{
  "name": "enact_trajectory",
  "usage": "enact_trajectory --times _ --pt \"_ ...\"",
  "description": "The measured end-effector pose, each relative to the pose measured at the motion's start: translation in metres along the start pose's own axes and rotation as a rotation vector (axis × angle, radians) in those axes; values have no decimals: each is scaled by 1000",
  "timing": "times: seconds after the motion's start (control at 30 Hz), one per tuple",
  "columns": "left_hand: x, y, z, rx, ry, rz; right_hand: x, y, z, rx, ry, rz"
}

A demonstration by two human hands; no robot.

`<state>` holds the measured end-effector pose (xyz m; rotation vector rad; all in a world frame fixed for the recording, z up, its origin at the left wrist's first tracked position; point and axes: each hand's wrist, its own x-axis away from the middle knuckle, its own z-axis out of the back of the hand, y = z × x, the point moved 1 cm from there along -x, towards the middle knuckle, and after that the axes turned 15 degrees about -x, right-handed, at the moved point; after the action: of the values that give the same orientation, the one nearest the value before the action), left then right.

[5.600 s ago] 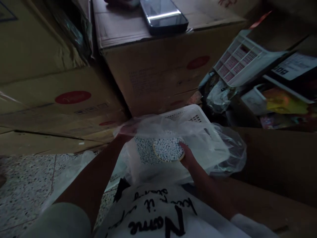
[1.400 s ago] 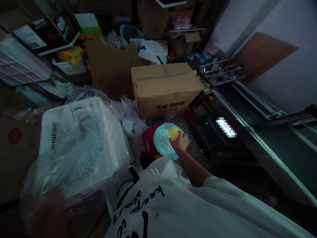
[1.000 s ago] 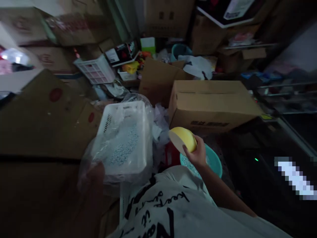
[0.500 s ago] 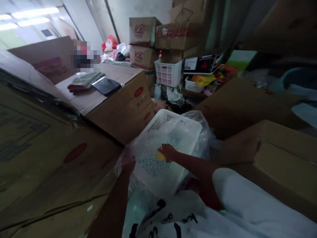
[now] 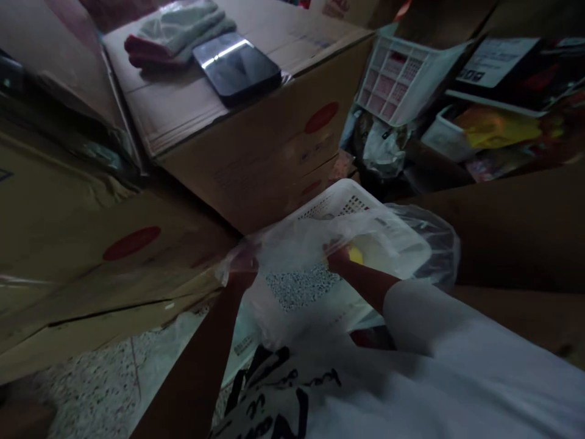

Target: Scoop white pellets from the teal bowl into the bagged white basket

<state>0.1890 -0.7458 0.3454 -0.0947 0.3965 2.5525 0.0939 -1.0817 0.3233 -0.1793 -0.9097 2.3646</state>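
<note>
Head view, looking down: the right hand (image 5: pixel 337 257) is inside a white basket (image 5: pixel 361 204) lined with a clear plastic bag (image 5: pixel 429 244). Its fingers are closed around a yellow bowl (image 5: pixel 355 253), of which only a small patch shows just to the right of the knuckles, partly veiled by the bag. Small white pellets (image 5: pixel 299 286) lie in the bottom of the bag, just below and left of this hand; whether the bowl touches them cannot be told.

To the left of the right hand, the left hand (image 5: pixel 242 268) pinches the edge of the bag at the basket's near left corner, fingers together on the film, and holds the mouth of the bag up. The pellets lie between the two hands, a little nearer the person.

Beyond the left hand rises a cardboard box (image 5: pixel 256 140) with red oval marks on its side. On its top, well apart from both hands, lie a dark phone (image 5: pixel 236 66) and a pair of gloves (image 5: pixel 176 30) side by side. Beyond the right hand, further off, stands a white crate (image 5: pixel 397 76) among loose packaging. Below the left forearm a strip of speckled floor (image 5: pixel 95 390) shows.
</note>
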Motion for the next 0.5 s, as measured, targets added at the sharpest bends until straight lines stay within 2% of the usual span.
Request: enact_trajectory --times 0.13,0.23,0.37,0.5 --pt "0 1 1 9 -23 3 10 -11 -34 156 -269 -34" --pt "1 1 0 11 -34 -5 19 -12 -50 210 -369 -106" --pt "2 0 -2 14 -28 -15 36 -4 -57 218 -381 -213" --pt "3 -1 -6 4 -10 -11 42 7 -59 142 -310 -261"
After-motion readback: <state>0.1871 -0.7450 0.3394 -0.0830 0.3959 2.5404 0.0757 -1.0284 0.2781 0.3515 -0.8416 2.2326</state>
